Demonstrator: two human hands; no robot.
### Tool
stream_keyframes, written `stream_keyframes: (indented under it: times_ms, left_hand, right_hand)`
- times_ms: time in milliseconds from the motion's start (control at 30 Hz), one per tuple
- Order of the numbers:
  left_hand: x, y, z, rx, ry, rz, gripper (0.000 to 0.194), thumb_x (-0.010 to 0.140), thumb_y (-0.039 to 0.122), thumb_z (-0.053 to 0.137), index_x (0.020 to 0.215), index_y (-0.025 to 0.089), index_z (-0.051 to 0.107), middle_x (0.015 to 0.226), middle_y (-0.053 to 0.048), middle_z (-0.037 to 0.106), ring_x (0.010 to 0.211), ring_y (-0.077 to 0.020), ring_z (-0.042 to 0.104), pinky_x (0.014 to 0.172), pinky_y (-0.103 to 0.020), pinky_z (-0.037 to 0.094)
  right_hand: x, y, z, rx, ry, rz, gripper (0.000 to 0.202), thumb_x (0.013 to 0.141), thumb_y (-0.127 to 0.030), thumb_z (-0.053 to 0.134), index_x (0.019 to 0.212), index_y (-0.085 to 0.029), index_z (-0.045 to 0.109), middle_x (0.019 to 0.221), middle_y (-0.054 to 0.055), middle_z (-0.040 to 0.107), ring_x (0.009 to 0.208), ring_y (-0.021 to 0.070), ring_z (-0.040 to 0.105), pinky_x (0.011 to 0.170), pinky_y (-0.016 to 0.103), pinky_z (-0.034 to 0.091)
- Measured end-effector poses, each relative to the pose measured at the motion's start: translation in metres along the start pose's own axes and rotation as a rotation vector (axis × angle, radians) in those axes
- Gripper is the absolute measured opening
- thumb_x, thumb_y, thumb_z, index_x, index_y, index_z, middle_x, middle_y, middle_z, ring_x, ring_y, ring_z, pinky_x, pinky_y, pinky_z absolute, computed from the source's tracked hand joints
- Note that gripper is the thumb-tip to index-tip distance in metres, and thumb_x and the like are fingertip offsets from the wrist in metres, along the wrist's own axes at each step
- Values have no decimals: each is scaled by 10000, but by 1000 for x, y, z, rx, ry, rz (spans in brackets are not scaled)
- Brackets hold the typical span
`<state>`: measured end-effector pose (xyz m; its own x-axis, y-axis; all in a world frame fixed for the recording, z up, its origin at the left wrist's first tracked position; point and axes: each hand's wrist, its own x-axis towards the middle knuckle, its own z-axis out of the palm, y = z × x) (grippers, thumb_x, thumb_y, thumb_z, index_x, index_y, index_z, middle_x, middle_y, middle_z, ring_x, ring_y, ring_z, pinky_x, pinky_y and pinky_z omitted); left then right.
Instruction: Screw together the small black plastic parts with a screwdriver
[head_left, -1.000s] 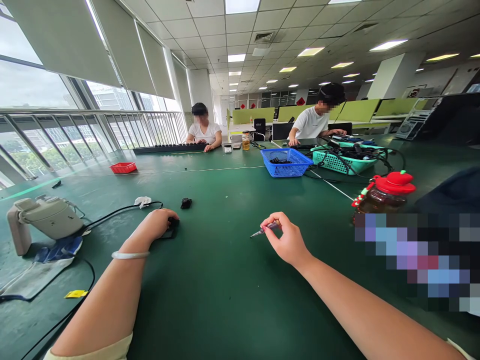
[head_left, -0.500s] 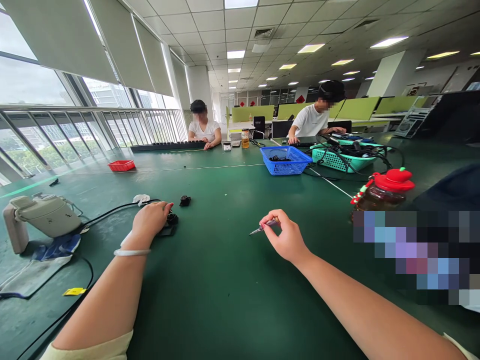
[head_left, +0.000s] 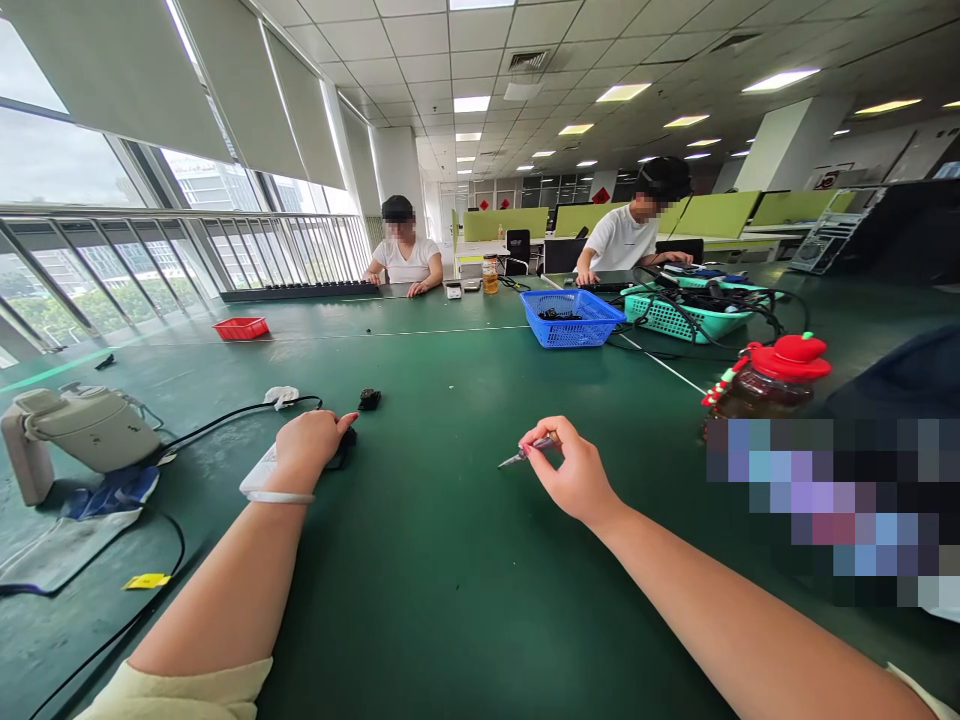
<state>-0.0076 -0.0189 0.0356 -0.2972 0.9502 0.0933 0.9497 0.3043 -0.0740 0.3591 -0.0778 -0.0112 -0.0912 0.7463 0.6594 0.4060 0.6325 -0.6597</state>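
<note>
My right hand point(head_left: 574, 472) hovers over the green table, its fingers pinched round a slim pointed metal tool point(head_left: 514, 459). The tool's tip points left and down. On the left, my left hand point(head_left: 311, 442) reaches over a black part point(head_left: 345, 448), which it largely covers. Its thumb sticks out to the right, while the other fingers are hidden behind the hand, so their grip does not show. A white flat object point(head_left: 259, 472) lies beneath that wrist. Just beyond the hand sits a small black block point(head_left: 369, 400).
A black cable point(head_left: 240, 412) and crumpled white tissue point(head_left: 282, 397) lie left, near a pale bottle point(head_left: 86, 428) and a cloth point(head_left: 82, 530). Farther off are a red tray point(head_left: 241, 328), blue basket point(head_left: 574, 335), green basket point(head_left: 686, 322) and red-lidded jar point(head_left: 772, 385). Two people sit across the table.
My left hand has shifted slightly right and down, covering more of the black part and uncovering the white flat object. My right hand holds the tool almost still.
</note>
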Motion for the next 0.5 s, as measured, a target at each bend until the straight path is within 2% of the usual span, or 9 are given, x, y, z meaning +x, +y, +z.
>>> stream_keyframes:
  times_ms: [300, 500]
  left_hand:
    - [-1, -3, 1, 15, 11, -10, 680, 914, 677, 292, 924, 163, 736, 984, -208, 731, 929, -339, 681, 716, -378, 522]
    - [-2, 2, 0, -6, -30, -29, 670, 881, 710, 337, 918, 165, 726, 993, -216, 723, 921, -343, 677, 711, -381, 520]
  right_hand:
    - [0, 1, 0, 12, -5, 21, 84, 876, -270, 568, 884, -252, 486, 826, 19, 714, 716, 174, 696, 730, 331, 585]
    - [-2, 3, 1, 8, -7, 17, 72, 880, -263, 565, 896, -248, 497, 841, 20, 713, 727, 173, 696, 719, 321, 579]
